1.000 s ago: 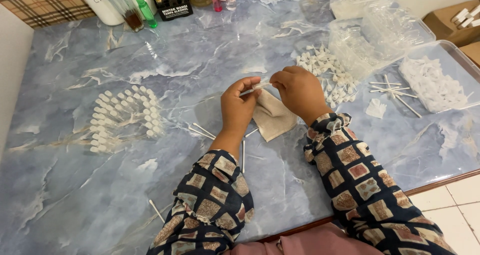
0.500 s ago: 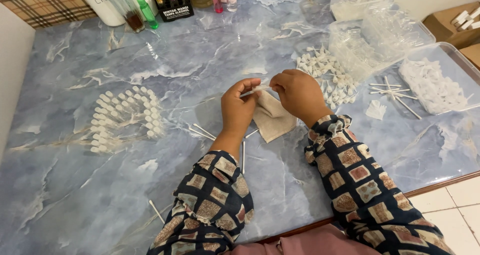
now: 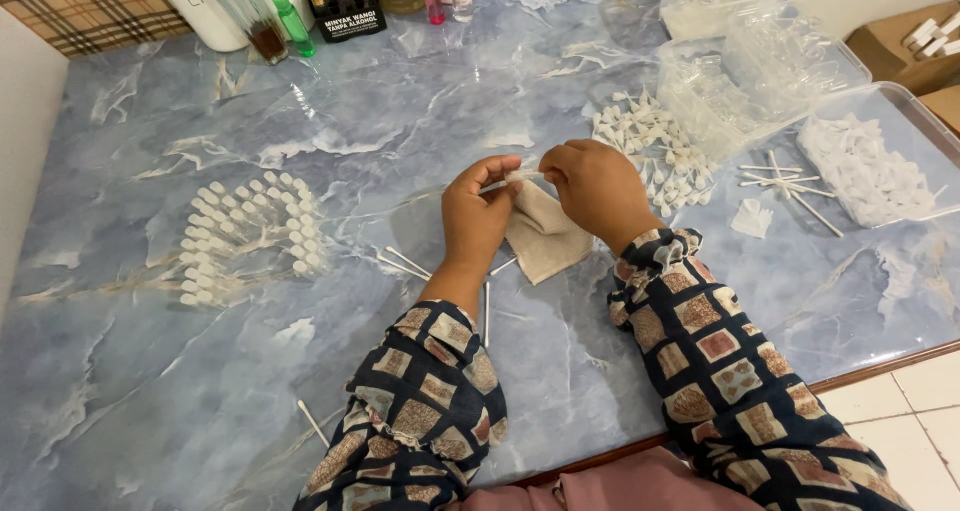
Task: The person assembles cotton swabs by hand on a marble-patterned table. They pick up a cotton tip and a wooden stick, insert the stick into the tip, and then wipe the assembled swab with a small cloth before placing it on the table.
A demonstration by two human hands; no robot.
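Both hands were up over the blue marbled counter [image 3: 200, 391], meeting in the middle. The left hand [image 3: 475, 216] had its grip pinched on one end of a thin clear tube [image 3: 520, 177], and the right hand [image 3: 598, 186] had its grip closed on the other end, so the tube bridged the two. One beige cloth [image 3: 545, 236] hung under the hands and touched the counter just below them; which hand carried it I could not tell.

Loose white sticks [image 3: 405, 263] lay close by: two just left of the left wrist, two more beside the cloth's lower edge, and one down near the left elbow. Off to the left, well apart from the hands, sat rows of small white caps [image 3: 250, 236], roughly four rows, too many and too small to count one by one.

To the right of the right hand lay a loose pile of white nozzle parts [image 3: 650, 146], again beyond counting. Further right, a handful of thin sticks [image 3: 785, 183] crossed each other, about five, with one small white scrap [image 3: 752, 219] beneath them. One clear tray [image 3: 925, 121] held white pieces at the right edge, and clear plastic bags [image 3: 760, 71] stood behind the pile. Coloured bottles [image 3: 290, 16] lined the far edge
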